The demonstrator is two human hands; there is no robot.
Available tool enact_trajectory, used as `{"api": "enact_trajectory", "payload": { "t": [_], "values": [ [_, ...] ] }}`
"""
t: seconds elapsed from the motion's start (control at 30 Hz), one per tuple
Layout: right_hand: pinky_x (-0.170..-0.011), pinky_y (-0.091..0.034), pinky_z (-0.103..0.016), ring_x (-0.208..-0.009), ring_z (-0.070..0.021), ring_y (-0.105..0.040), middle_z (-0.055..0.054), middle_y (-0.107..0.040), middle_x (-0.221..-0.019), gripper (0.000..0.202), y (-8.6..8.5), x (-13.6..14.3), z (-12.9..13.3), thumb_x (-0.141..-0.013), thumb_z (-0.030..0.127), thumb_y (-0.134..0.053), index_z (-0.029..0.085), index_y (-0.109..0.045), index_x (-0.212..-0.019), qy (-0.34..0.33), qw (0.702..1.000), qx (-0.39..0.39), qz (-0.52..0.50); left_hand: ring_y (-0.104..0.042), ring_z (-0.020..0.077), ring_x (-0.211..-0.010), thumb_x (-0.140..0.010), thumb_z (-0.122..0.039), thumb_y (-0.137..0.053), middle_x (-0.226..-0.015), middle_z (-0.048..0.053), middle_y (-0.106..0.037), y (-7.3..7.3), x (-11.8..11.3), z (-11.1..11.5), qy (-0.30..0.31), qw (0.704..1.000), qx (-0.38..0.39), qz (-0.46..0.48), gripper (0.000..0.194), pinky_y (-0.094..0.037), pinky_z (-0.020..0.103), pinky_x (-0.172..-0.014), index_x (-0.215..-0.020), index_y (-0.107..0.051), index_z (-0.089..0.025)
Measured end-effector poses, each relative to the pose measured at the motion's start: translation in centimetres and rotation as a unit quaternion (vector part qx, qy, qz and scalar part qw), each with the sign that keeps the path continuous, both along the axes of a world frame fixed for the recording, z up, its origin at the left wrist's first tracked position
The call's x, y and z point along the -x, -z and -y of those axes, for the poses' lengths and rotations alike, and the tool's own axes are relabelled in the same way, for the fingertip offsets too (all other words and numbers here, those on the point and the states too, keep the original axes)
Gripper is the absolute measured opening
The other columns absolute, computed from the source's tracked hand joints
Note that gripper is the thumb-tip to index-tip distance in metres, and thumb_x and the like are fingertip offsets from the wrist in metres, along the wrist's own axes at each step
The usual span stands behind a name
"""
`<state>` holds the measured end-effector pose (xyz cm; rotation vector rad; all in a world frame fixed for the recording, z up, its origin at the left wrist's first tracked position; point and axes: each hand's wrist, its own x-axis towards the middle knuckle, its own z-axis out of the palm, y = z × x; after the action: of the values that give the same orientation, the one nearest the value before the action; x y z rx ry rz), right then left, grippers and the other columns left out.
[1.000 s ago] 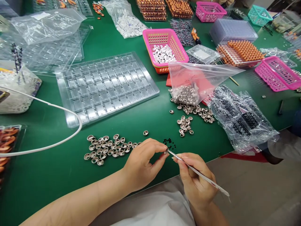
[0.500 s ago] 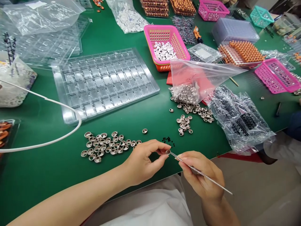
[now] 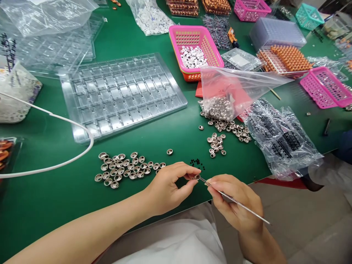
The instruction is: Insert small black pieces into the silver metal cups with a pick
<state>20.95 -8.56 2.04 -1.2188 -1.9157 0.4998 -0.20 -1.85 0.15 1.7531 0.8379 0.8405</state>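
Between thumb and fingertips, my left hand (image 3: pixel 172 185) pinches a small silvery oval ring-like piece (image 3: pixel 197 176). My right hand (image 3: pixel 238 201) grips a thin metal rod (image 3: pixel 242 208) like a pen, and its tip meets the piece; whether the tip goes inside is too small to tell. Just behind the fingertips lie tiny black bits (image 3: pixel 195 161) on the green table (image 3: pixel 176 132). To the left of my left hand spreads a group of silvery oval pieces (image 3: pixel 121 171). A single one (image 3: pixel 169 151) lies apart, and a smaller heap (image 3: pixel 216 144) sits farther right.
A clear compartment tray (image 3: pixel 123 95) lies behind the oval pieces. A pink basket (image 3: pixel 217 62) holds white pieces. Plastic bags (image 3: pixel 283 143) cover the right side, one bag (image 3: pixel 220 106) with more silvery pieces. A white cable (image 3: pixel 68 161) curves in from the left.
Both hands keep the same grip at nearly the same place. The rod has tilted very slightly, and the whole view has shifted a little.
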Motion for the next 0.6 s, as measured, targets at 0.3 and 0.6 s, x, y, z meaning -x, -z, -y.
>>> {"api": "enact_trajectory", "payload": {
  "t": [0.3,0.6],
  "values": [
    [-0.072,-0.067,-0.030,-0.088,-0.0190,-0.076,-0.005,-0.077,-0.099,0.040,0.08,-0.04,0.16,-0.086,0.007,-0.069,0.025,-0.062,-0.122,0.006,0.999,-0.022,0.030,-0.074,0.0153,-0.075,-0.087,-0.010,-0.067,-0.084,0.005,-0.078,0.09,-0.03,0.06,-0.004,1.000,0.014,-0.004,0.018,-0.062,0.025,-0.071,-0.103,-0.075,-0.015],
    [-0.074,-0.066,-0.030,-0.091,-0.0176,-0.074,-0.007,-0.075,-0.101,0.042,-0.18,-0.01,0.14,-0.086,0.003,-0.068,0.021,-0.061,-0.123,0.000,0.999,-0.025,0.023,-0.075,0.0152,-0.074,-0.087,-0.011,-0.067,-0.084,0.005,-0.078,0.09,-0.11,-0.06,-0.007,0.999,0.034,-0.008,0.018,-0.062,0.025,-0.072,-0.102,-0.076,-0.014]
  ]
}}
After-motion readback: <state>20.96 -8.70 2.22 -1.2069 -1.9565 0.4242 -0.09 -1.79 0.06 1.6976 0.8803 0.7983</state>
